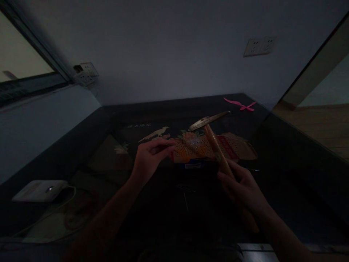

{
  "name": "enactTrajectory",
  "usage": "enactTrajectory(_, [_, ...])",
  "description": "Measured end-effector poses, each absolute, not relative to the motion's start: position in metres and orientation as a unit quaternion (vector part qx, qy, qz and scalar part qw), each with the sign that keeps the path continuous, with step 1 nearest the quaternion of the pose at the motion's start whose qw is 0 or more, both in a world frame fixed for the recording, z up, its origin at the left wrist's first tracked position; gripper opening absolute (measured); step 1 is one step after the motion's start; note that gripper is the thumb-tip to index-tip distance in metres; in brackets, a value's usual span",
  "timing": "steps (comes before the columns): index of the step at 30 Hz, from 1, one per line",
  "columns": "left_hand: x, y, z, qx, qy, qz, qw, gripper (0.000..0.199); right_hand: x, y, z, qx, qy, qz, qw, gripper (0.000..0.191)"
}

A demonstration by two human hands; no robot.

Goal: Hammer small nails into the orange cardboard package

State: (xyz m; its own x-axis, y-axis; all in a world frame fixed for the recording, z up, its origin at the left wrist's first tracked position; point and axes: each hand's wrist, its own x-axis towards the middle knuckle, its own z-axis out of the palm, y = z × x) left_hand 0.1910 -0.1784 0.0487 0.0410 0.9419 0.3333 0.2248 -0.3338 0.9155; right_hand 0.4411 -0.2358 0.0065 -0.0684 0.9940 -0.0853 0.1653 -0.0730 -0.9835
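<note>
My right hand (242, 185) is wrapped round the wooden handle of a hammer (215, 145), whose metal head is raised at the far end. Beneath the hammer lies a patterned packet (191, 148) in orange, red and tan, with a blue label near its front edge. My left hand (152, 156) is at the packet's left end, its thumb and fingertips pinched together. Whatever is between those fingertips is too small and dark to make out. A thin light line, perhaps a needle or nail (185, 201), shows on the dark surface in front.
A white device (40, 191) with a cable sits at the left. A pink ribbon (244, 107) lies at the back right of the dark table (169, 107). Wall sockets (259, 46) are on the wall behind, with more sockets (86, 72) at the left corner.
</note>
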Motion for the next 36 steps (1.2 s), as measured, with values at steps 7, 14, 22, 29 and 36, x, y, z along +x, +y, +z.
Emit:
enactTrajectory(7, [0.224, -0.115, 0.036, 0.64, 0.443, 0.542, 0.316, 0.016, 0.442, -0.233, 0.004, -0.55, -0.526, 0.484, 0.432, 0.053])
enactTrajectory(14, [0.227, -0.107, 0.018, 0.693, 0.446, 0.492, 0.28, 0.012, 0.443, -0.232, 0.004, -0.551, -0.512, 0.487, 0.444, 0.053])
enactTrajectory(22, [0.228, -0.11, 0.016, 0.704, 0.447, 0.47, 0.29, 0.01, 0.441, -0.232, 0.01, -0.567, -0.524, 0.462, 0.436, 0.049])
enactTrajectory(29, [0.228, -0.114, 0.017, 0.718, 0.449, 0.465, 0.259, 0.009, 0.441, -0.234, 0.007, -0.553, -0.499, 0.502, 0.44, 0.052])
enactTrajectory(36, [0.226, -0.113, 0.009, 0.722, 0.441, 0.462, 0.266, 0.008, 0.441, -0.233, 0.006, -0.547, -0.51, 0.494, 0.444, 0.052])
